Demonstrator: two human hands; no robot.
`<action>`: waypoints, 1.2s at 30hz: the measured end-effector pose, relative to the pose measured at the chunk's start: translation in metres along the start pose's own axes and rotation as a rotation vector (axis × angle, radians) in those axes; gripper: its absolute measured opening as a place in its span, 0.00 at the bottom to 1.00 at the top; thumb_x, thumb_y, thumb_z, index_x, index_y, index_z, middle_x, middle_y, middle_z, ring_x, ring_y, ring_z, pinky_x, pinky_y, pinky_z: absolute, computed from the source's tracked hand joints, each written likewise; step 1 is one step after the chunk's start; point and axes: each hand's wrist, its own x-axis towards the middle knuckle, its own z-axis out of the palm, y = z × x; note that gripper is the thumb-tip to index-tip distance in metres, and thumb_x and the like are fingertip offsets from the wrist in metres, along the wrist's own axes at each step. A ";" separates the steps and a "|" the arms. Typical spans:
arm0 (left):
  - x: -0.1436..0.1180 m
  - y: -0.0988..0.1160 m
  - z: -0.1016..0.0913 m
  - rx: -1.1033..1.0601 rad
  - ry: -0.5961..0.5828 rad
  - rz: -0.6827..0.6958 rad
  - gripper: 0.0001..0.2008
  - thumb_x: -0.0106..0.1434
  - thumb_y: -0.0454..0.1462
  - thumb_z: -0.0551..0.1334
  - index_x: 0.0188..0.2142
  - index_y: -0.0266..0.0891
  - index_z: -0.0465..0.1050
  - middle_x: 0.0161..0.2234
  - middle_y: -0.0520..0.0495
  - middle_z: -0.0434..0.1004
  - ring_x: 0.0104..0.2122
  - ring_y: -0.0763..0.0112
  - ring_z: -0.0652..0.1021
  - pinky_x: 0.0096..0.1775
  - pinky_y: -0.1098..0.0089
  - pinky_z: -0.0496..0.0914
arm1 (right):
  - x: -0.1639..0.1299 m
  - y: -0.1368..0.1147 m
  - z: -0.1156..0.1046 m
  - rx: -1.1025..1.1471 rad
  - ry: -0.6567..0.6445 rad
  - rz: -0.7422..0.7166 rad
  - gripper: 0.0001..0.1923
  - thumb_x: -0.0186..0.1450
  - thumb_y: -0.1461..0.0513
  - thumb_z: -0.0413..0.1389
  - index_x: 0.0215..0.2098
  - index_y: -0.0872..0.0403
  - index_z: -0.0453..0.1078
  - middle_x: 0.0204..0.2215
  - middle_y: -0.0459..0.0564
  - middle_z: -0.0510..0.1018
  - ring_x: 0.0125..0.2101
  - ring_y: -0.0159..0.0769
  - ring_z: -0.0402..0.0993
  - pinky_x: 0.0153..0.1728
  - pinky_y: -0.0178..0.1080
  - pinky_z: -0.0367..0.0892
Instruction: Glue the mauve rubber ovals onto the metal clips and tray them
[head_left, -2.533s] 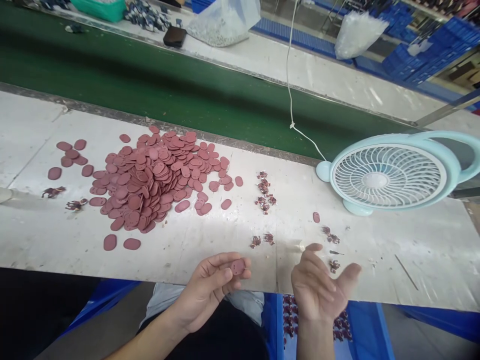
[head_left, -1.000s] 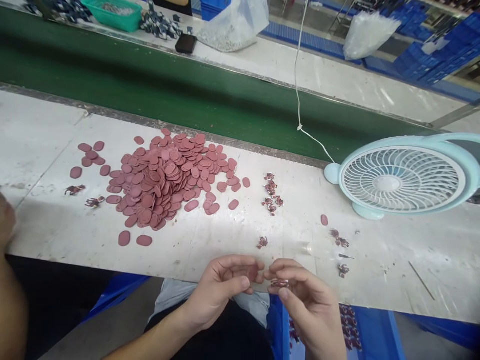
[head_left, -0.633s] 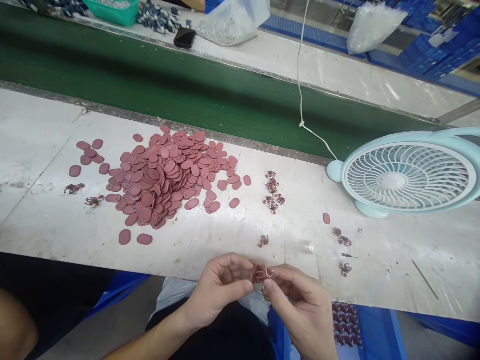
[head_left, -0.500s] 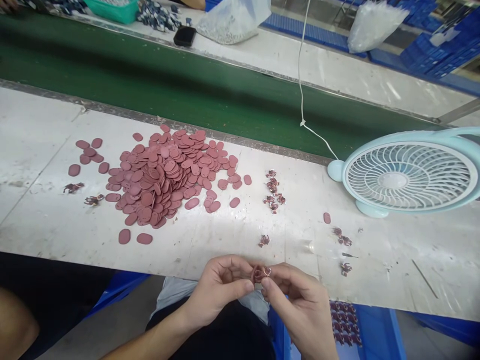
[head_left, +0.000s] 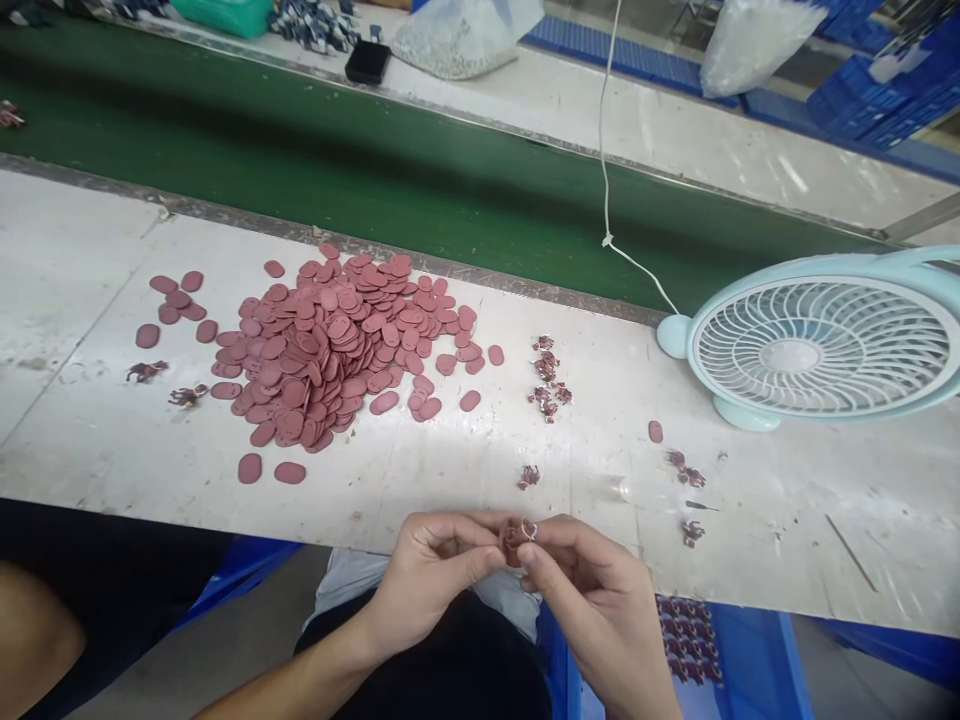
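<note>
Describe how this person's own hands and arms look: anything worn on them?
Both the left hand and the right hand are bare: no gloves, rings or watch show. The left forearm is uncovered to the picture's edge, with no sleeve in view. Only the wrist shows on the right, also uncovered.

fan [head_left: 817,350] right | green belt [head_left: 337,170] behind | phone [head_left: 367,61] far side

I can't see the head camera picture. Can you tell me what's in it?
Two hands, the left hand and the right hand, pinch one small reddish oval piece together at the near edge of a white table. A big pile of reddish oval pieces lies further back, and a pale blue fan stands on the right.
</note>
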 end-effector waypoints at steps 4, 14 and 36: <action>-0.001 0.000 0.001 0.020 -0.001 0.003 0.05 0.61 0.30 0.70 0.32 0.43 0.85 0.44 0.46 0.86 0.46 0.61 0.83 0.50 0.65 0.76 | -0.002 0.000 -0.002 -0.039 0.000 -0.029 0.05 0.66 0.59 0.64 0.40 0.49 0.79 0.34 0.47 0.82 0.29 0.31 0.77 0.30 0.31 0.74; -0.001 -0.002 0.006 0.049 0.055 0.024 0.03 0.60 0.31 0.71 0.31 0.41 0.83 0.43 0.46 0.86 0.45 0.61 0.84 0.49 0.64 0.78 | 0.004 0.018 0.003 0.241 0.013 0.061 0.05 0.66 0.58 0.65 0.39 0.50 0.79 0.32 0.48 0.82 0.30 0.31 0.77 0.30 0.30 0.76; 0.173 0.084 -0.052 1.960 -0.438 0.570 0.40 0.67 0.58 0.55 0.69 0.35 0.54 0.71 0.31 0.53 0.71 0.51 0.55 0.68 0.50 0.51 | -0.023 0.052 -0.021 0.590 0.158 0.143 0.19 0.56 0.48 0.70 0.31 0.55 0.78 0.25 0.49 0.75 0.23 0.32 0.71 0.16 0.29 0.64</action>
